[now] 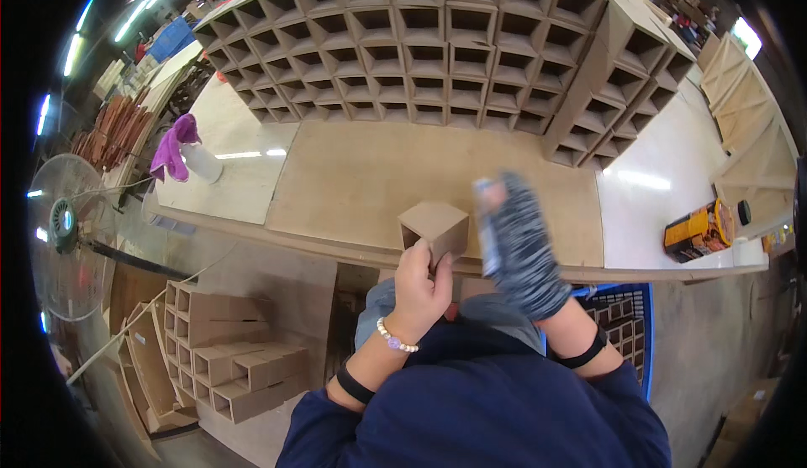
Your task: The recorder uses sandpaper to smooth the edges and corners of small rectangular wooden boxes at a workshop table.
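My left hand (423, 287), wearing a bead bracelet, grips a small square brown box (450, 237) by its near edge. The box's opening shows dark on its left side, and it stands over the front edge of the workbench (361, 174). To its right, my right hand (525, 245) is raised in a grey striped knit glove and smeared by motion. A slim silver and pale-blue thing (487, 231) shows along the glove's left side, closed in the hand; its kind is too blurred to tell.
A tall wall of stacked open square boxes (403, 48) lines the bench's far side. A purple cloth (175, 144) hangs over a white container at left; an orange-and-black jar (699, 231) lies at right. Below are more boxes (223, 342), a fan (67, 220) and a blue crate (646, 325).
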